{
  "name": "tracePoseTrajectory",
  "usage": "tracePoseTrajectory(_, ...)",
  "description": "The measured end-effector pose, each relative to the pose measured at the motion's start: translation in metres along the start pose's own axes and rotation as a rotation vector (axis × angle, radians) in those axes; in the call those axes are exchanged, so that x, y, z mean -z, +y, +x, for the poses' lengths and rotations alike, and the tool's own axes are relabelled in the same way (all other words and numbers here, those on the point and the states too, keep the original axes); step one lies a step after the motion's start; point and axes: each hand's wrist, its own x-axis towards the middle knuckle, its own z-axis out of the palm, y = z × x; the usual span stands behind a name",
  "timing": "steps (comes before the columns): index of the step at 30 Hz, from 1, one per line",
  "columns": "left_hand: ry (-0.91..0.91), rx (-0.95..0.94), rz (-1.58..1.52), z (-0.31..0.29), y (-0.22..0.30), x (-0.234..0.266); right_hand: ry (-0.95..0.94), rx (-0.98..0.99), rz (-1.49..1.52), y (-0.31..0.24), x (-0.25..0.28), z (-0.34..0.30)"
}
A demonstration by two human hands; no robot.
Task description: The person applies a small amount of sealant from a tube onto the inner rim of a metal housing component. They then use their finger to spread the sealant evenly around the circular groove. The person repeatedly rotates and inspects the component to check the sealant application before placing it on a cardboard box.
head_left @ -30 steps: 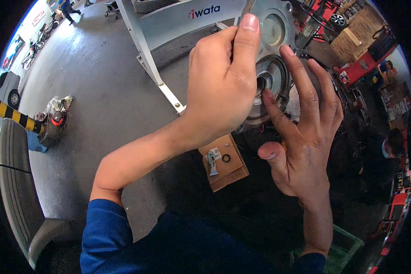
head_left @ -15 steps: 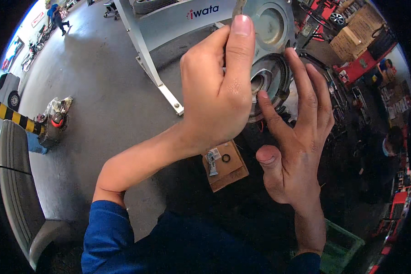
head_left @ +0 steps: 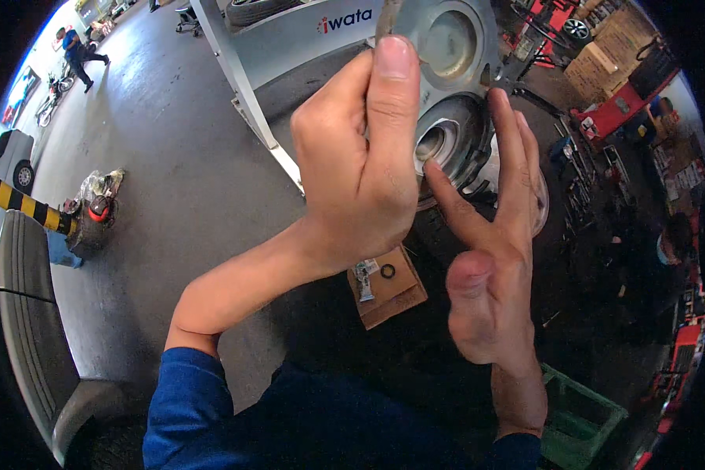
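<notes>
A grey metal casing (head_left: 452, 51) with round recesses is held up before me. My left hand (head_left: 356, 157) grips its left edge, thumb up and fingers curled behind; what the fingers do there is hidden. In the lower recess sits a round opening with a light metal rim (head_left: 440, 139). My right hand (head_left: 497, 243) is spread beside the casing, its index fingertip at the lower edge of this rim. Its other fingers stretch up along the casing's right side. Below, a piece of cardboard (head_left: 399, 294) bears a black ring (head_left: 388, 271) and a small tube (head_left: 364, 283).
A grey metal stand (head_left: 254, 117) rises ahead, with a tire on it. Tools (head_left: 580, 168) lie on the floor at right, near a red cart (head_left: 623, 113) and cardboard boxes (head_left: 603, 66). A green crate (head_left: 580, 415) stands lower right. Far left, a person (head_left: 77, 55) is walking.
Both hands and the casing have shifted slightly left, and the casing has turned a little, showing more of its lower opening. The distant person has moved.
</notes>
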Motion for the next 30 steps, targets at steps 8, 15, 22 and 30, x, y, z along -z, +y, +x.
tracePoseTrajectory(8, 0.000, 0.013, 0.001, 0.003, 0.005, 0.008, 0.070, -0.055, 0.226, 0.016, 0.024, 0.000)
tracePoseTrajectory(15, -0.016, 0.052, -0.011, -0.002, 0.011, 0.011, 0.150, 0.129, -0.070, 0.027, 0.014, -0.003)
tracePoseTrajectory(22, -0.002, -0.192, 0.220, 0.000, -0.003, 0.018, 0.119, 0.095, -0.324, 0.008, 0.010, -0.002)
tracePoseTrajectory(30, 0.043, -0.041, -0.011, -0.006, 0.006, 0.004, 0.104, 0.019, -0.132, 0.004, -0.009, -0.013)
